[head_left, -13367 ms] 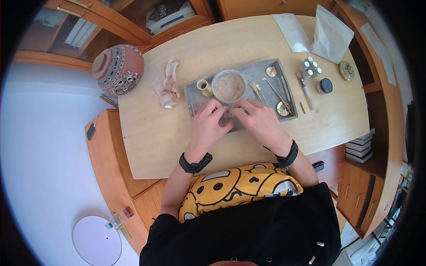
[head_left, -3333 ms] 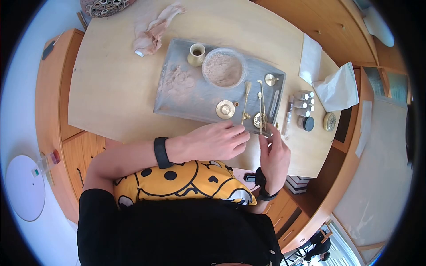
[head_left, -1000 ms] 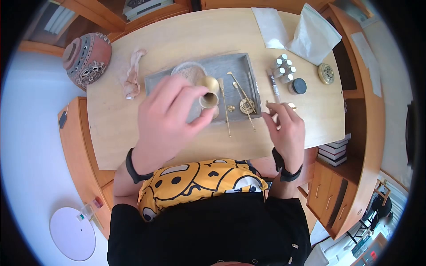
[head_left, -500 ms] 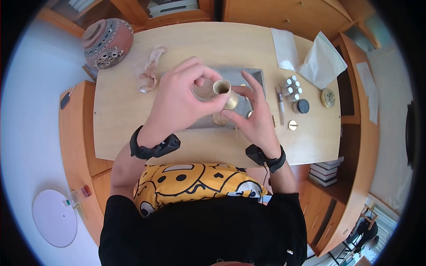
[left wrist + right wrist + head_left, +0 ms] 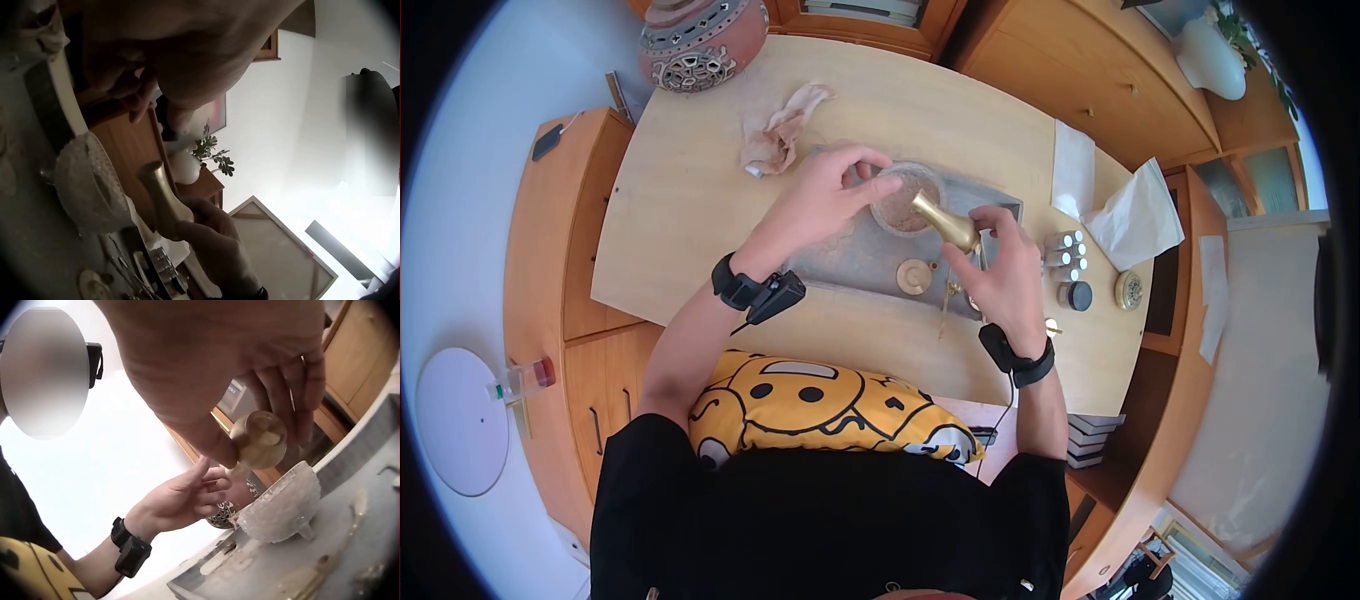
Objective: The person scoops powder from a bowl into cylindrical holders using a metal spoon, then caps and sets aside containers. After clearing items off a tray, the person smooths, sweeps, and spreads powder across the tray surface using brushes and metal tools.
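Note:
A small brass vase (image 5: 947,222) is tilted over the grey tray, its mouth toward the upper left. The right hand (image 5: 1010,275) grips its base between thumb and fingers; the right wrist view shows the round bottom (image 5: 262,439) between them. The left hand (image 5: 815,205) hangs in the air left of the vase, fingers loosely bent, touching nothing. Below and behind the hands stands a glass bowl (image 5: 880,215) of brownish powder, also in the left wrist view as a textured bowl (image 5: 84,187). A round brass piece (image 5: 914,277) lies on the tray.
The grey tray (image 5: 840,270) has powder at its left. Right of it stand several white-capped vials (image 5: 1060,258), a dark-lidded jar (image 5: 1076,296) and a brass round box (image 5: 1129,291). A crumpled cloth (image 5: 775,140) lies at the left; a clay pot (image 5: 705,50) stands behind.
The vase, held by the left hand earlier, is now in the right hand and tilted. The left hand has let go and drawn back leftward. The head view has turned.

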`<action>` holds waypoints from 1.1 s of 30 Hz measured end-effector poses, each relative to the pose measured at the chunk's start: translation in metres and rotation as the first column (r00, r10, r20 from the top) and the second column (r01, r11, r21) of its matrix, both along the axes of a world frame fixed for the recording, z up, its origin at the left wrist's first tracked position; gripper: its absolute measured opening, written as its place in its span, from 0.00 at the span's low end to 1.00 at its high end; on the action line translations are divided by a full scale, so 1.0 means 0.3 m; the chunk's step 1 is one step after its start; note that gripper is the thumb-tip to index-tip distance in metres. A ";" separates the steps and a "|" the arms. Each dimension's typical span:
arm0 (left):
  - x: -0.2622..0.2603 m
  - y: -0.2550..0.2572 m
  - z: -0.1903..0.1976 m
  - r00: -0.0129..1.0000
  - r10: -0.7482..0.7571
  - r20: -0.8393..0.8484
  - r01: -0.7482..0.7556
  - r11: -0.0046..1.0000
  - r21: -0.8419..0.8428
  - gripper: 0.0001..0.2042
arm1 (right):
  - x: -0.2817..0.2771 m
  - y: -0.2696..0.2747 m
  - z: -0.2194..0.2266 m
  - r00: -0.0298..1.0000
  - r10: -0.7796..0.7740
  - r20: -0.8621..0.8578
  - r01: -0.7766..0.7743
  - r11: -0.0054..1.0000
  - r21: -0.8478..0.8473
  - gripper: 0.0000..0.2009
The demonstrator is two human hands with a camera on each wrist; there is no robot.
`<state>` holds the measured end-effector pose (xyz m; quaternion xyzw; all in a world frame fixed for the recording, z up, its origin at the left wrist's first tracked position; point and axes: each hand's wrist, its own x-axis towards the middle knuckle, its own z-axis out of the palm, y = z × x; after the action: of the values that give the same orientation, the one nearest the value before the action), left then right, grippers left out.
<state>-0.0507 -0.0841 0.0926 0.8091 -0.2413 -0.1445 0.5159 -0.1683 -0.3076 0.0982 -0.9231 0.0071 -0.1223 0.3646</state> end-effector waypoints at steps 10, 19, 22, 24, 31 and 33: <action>0.021 0.065 -0.052 0.996 0.035 0.079 -0.037 0.999 0.030 0.15 | 0.202 0.053 0.142 0.985 0.172 -0.011 -0.154 0.850 -0.504 0.16; 0.011 0.095 -0.044 0.997 0.067 0.042 -0.067 0.998 -0.015 0.17 | 0.253 0.079 0.164 0.983 0.168 -0.069 -0.180 0.844 -0.505 0.14; 0.008 0.087 -0.037 0.998 0.054 0.045 -0.054 0.998 0.007 0.17 | 0.240 0.082 0.140 0.990 0.124 -0.073 -0.144 0.845 -0.515 0.15; -0.004 0.077 -0.049 0.998 0.041 0.046 -0.041 0.999 -0.009 0.17 | 0.235 0.078 0.133 0.991 0.119 -0.055 -0.130 0.835 -0.535 0.15; -0.009 0.063 -0.038 0.996 0.047 0.078 -0.048 0.999 0.010 0.17 | 0.187 0.099 0.120 0.999 0.053 -0.001 -0.048 0.888 -0.458 0.15; -0.006 0.067 -0.041 0.996 0.048 0.073 -0.049 0.999 0.009 0.17 | 0.188 0.106 0.123 0.999 0.053 0.010 -0.043 0.893 -0.447 0.15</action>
<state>-0.0525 -0.0641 0.0803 0.8223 -0.2394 -0.1037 0.5057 -0.1119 -0.2758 0.1350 -0.9806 -0.0479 -0.1218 0.1460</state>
